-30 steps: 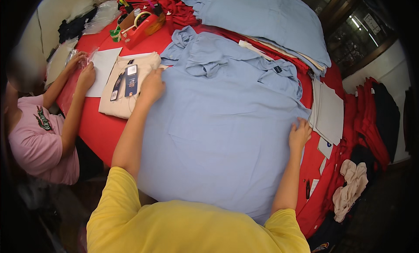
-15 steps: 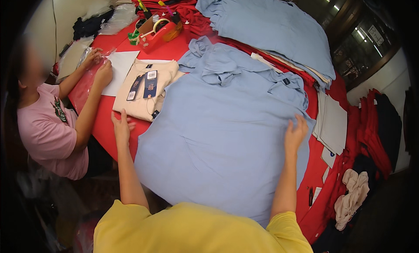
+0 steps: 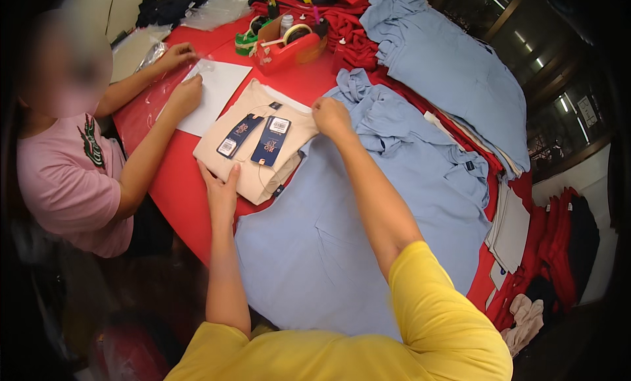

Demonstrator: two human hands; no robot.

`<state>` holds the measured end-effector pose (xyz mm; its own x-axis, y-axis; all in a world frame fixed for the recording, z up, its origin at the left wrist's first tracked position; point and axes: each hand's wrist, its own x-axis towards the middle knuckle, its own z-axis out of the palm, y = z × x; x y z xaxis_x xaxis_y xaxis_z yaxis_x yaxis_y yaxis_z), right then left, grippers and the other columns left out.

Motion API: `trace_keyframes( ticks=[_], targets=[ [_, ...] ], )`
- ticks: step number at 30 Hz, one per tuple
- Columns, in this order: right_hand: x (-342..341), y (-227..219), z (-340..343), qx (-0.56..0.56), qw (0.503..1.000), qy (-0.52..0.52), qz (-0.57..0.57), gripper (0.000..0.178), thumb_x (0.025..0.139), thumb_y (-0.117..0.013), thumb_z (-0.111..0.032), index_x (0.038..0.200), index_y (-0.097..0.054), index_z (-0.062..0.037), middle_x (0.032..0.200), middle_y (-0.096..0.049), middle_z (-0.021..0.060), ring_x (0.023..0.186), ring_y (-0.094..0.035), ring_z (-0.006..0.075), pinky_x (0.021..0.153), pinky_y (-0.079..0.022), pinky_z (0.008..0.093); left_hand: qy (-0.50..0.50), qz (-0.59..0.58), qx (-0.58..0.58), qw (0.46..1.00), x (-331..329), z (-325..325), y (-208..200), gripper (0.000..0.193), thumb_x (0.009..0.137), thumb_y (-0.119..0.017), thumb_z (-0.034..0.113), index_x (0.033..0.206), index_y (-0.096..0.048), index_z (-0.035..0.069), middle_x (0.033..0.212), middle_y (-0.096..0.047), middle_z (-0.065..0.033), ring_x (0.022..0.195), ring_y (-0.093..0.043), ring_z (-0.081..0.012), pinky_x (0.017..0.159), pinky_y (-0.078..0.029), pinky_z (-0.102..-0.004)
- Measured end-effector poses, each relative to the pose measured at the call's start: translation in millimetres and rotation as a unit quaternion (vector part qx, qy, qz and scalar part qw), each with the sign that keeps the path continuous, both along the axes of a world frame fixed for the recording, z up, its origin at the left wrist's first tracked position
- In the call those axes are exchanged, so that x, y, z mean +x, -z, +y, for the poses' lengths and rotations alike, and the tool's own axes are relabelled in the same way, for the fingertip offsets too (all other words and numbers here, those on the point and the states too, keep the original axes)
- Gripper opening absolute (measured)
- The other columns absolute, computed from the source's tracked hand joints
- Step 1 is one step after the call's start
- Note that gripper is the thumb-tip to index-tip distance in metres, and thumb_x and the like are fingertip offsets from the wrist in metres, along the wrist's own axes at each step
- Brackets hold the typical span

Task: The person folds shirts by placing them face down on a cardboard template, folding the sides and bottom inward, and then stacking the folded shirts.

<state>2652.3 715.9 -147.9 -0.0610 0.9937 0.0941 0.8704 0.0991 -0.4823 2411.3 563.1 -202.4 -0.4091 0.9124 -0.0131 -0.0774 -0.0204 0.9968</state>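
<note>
A folded cream shirt (image 3: 246,177) lies on the red-covered table with two dark blue hang tags on top. My left hand (image 3: 222,192) is at its near left edge, thumb and fingers apart, touching the fabric. At the shirt's right corner, my right hand (image 3: 332,120) has its fingers closed on the cloth. My right arm reaches across a light blue shirt (image 3: 315,249) spread flat before me. Its collar and sleeves lie rumpled toward the far side. The right fingertips are partly hidden.
To the left, a co-worker in a pink shirt (image 3: 72,184) handles clear plastic by a white sheet (image 3: 220,85). Farther back stand a red tape dispenser (image 3: 289,52) and red garments. A blue garment pile (image 3: 453,72) is at the far right, above white sheets (image 3: 509,220).
My right hand has moved left from the blue shirt to the cream shirt's corner. My left hand now touches the cream shirt's near edge. The view has shifted left.
</note>
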Motion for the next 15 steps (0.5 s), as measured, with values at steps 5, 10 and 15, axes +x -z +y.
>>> trace_keyframes(
  ticks=[5,10,15],
  targets=[
    [14,30,-39,0.079,0.996,0.046,0.002,0.019,0.073,-0.066,-0.014,0.088,-0.070,-0.0025,0.085,-0.068,0.0192,0.085,-0.066,0.0351,0.078,-0.051,0.0419,0.007,0.097,0.025,0.995,-12,6,-6,0.064,0.085,-0.063,0.003,0.144,-0.038,0.006,0.135,-0.051,-0.0208,0.119,-0.053,-0.0257,0.098,-0.043,-0.0336],
    [-12,33,-12,0.071,0.997,-0.030,-0.010,0.020,0.071,-0.062,-0.010,0.087,-0.070,-0.0009,0.089,-0.067,0.0225,0.088,-0.065,0.0365,0.079,-0.050,0.0426,-0.073,0.211,-0.008,0.975,-31,25,3,0.063,0.082,-0.064,0.003,0.141,-0.043,0.012,0.132,-0.054,-0.0210,0.119,-0.055,-0.0295,0.099,-0.042,-0.0346],
    [-14,33,7,0.042,0.997,-0.049,0.028,0.026,0.072,-0.058,-0.009,0.093,-0.070,-0.0021,0.088,-0.066,0.0232,0.088,-0.065,0.0375,0.081,-0.050,0.0430,-0.106,0.281,0.015,0.954,-25,33,8,0.063,0.082,-0.065,0.005,0.141,-0.044,0.010,0.135,-0.052,-0.0205,0.121,-0.053,-0.0330,0.101,-0.040,-0.0369]
  ],
)
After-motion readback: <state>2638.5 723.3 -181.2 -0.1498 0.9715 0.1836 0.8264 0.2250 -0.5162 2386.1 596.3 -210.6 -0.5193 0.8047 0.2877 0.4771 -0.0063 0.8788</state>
